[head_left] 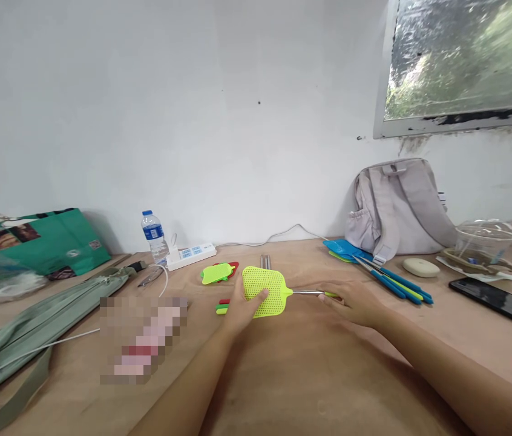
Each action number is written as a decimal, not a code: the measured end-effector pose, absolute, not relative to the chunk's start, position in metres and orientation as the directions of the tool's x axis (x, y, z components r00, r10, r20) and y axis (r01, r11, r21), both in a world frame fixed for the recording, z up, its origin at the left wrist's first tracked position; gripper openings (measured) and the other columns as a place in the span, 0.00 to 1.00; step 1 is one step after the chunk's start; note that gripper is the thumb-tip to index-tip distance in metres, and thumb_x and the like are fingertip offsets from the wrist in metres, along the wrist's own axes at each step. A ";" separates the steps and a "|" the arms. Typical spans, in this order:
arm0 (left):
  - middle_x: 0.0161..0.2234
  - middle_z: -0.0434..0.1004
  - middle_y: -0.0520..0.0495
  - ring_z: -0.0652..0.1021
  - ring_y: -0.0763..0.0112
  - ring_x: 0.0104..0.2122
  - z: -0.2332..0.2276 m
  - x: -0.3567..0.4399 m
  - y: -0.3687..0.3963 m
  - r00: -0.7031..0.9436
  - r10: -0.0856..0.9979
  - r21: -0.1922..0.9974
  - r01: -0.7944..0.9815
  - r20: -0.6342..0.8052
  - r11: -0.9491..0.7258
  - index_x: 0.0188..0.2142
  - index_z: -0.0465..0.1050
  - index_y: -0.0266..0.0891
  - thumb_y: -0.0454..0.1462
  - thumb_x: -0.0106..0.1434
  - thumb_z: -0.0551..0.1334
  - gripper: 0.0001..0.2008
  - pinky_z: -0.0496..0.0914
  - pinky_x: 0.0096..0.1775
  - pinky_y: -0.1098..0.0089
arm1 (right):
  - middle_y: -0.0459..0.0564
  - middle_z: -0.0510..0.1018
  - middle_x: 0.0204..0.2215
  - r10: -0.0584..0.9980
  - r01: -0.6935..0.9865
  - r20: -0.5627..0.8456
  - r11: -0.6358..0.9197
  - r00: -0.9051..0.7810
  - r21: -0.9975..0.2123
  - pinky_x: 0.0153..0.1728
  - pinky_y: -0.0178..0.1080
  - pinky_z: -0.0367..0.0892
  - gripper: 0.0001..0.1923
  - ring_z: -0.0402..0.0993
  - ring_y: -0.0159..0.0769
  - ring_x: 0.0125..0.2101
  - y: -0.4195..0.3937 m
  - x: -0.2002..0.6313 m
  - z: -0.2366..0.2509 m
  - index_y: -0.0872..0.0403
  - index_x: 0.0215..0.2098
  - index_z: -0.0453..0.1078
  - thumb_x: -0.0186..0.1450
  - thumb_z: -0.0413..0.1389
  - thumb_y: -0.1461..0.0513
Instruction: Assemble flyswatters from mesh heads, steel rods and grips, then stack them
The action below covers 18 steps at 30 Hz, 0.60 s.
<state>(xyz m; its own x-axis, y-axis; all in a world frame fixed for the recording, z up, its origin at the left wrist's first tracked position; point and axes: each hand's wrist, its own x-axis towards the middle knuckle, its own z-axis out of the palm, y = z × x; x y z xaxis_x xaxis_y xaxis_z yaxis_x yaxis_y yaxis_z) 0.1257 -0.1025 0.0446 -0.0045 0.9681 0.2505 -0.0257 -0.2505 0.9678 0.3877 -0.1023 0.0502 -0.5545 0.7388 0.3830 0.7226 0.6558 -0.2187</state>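
A yellow-green swatter (265,292) is being held just above the tabletop (310,363), its long axis running left to right. The head is being pinched in the left grip (243,310); the thin handle (313,293) is being closed on by the right grip (351,301). Beyond the left grip, more swatter heads (218,273) are lying.

Soft, even daylight filled the scene, entering from the grey-framed window (465,60) at upper right. Shadows were faint. Foliage outside looked smeared, the frame edges bowed outward, and a pixelated patch sat lower left.
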 end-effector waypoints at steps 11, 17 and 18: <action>0.43 0.71 0.46 0.73 0.66 0.41 0.048 0.138 -0.118 0.033 0.955 0.952 -0.090 0.295 -0.291 0.47 0.57 0.43 0.38 0.49 0.65 0.26 0.70 0.41 0.65 | 0.50 0.77 0.30 0.773 0.713 0.329 0.631 -0.543 -0.307 0.32 0.37 0.62 0.19 0.71 0.38 0.31 -0.110 0.383 0.057 0.50 0.36 0.71 0.63 0.42 0.51; 0.44 0.69 0.45 0.72 0.64 0.43 0.048 0.130 -0.114 0.042 0.962 0.963 -0.044 0.269 -0.268 0.48 0.57 0.43 0.39 0.49 0.65 0.27 0.70 0.41 0.65 | 0.49 0.76 0.29 0.780 0.717 0.324 0.622 -0.535 -0.315 0.29 0.36 0.60 0.20 0.70 0.37 0.29 -0.113 0.376 0.056 0.52 0.32 0.70 0.64 0.40 0.52; 0.44 0.69 0.44 0.72 0.64 0.43 0.047 0.129 -0.112 0.038 0.966 0.967 -0.038 0.255 -0.254 0.49 0.56 0.43 0.39 0.50 0.64 0.28 0.70 0.41 0.65 | 0.49 0.76 0.29 0.787 0.728 0.325 0.612 -0.524 -0.309 0.29 0.36 0.60 0.20 0.70 0.36 0.29 -0.114 0.375 0.057 0.52 0.32 0.70 0.64 0.40 0.51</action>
<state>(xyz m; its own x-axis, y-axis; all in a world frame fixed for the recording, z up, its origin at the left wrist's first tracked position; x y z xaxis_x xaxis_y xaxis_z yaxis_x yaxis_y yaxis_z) 0.1287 -0.1122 0.0474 0.0381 0.9662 0.2549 -0.0380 -0.2535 0.9666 0.3749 -0.1137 0.0568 -0.5239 0.7872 0.3254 0.7278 0.6122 -0.3091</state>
